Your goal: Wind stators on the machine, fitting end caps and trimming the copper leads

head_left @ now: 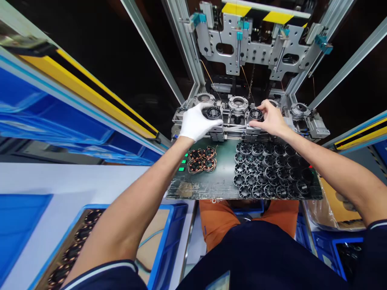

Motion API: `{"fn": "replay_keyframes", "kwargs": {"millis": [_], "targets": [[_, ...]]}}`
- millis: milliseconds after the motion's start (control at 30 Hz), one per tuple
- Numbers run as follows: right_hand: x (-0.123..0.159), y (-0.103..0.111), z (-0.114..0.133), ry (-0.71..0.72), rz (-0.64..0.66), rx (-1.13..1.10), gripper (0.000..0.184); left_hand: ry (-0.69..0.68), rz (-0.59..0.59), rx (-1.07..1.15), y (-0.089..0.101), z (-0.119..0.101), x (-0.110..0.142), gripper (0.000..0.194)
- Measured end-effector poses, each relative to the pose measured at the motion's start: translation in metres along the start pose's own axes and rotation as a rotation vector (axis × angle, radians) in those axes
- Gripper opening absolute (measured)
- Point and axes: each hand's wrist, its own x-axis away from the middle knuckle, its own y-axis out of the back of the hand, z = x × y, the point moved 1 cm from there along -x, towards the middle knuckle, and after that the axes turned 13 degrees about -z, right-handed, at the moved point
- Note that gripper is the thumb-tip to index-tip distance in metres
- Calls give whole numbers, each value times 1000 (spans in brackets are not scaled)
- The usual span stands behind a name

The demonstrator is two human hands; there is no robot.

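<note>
My left hand [196, 122] wears a white glove and its fingers curl round a black round part [213, 113] seated in the left nest of a metal fixture [238, 121]. My bare right hand [271, 119] pinches another black round part [255, 114] in the nest to the right. Between the two hands stands a silver ring-shaped station [238, 103]. On the green work plate [223, 177] below lie several copper-wound coils [202, 159] on the left and several black ring housings [269, 177] in rows on the right.
A metal press frame [256, 44] with teal clamps hangs above the fixture. Green lit buttons [182, 165] sit at the plate's left edge. A blue crate [169, 225] with a tray of dark parts stands at lower left. Blue bins [45, 117] line the left side.
</note>
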Motion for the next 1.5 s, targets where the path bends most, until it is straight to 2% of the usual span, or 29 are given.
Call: {"fn": "replay_keyframes", "kwargs": {"millis": [67,133,267,333,433,533,600,667,733,833,900,933,967,1033,1100,1133,1267,1433,1500], "targets": [[11,8,19,0,45,-73,81,-36,45,110,10,-14,13,64],[31,19,45,-20,107,-255,85,-101,39,332,22,-33,37,64],[84,49,101,-37,139,-628,70,-146,61,757,46,-77,93,62],[104,65,121,-32,135,-701,62,-125,78,822,57,-94,114,57],[121,85,136,-4,140,-736,50,-130,62,817,68,-109,131,53],[131,97,141,-24,183,-770,62,-129,53,844,74,-114,136,63],[136,101,143,-87,223,-782,68,-108,109,904,76,-116,137,76],[140,102,144,-113,224,-789,59,-116,169,923,79,-117,139,78],[143,102,146,-81,204,-817,49,-137,176,886,83,-119,142,67],[145,101,146,-59,177,-833,41,-146,147,864,88,-120,148,42],[145,100,146,-93,175,-810,40,-143,126,863,88,-119,149,28],[145,100,146,-121,180,-796,43,-147,109,856,87,-118,149,29],[145,100,146,-148,189,-783,49,-150,91,846,87,-116,148,35],[144,99,147,-177,203,-772,57,-156,74,821,85,-112,144,58],[142,96,148,-169,215,-784,56,-151,94,783,84,-107,141,74],[141,94,148,-159,216,-789,54,-147,110,764,84,-105,141,75],[135,87,150,-158,196,-757,53,-124,114,749,88,-100,141,65],[121,80,152,-137,234,-696,57,-100,103,799,96,-99,134,26],[112,77,152,-116,228,-683,57,-114,82,786,98,-95,128,25]]}}
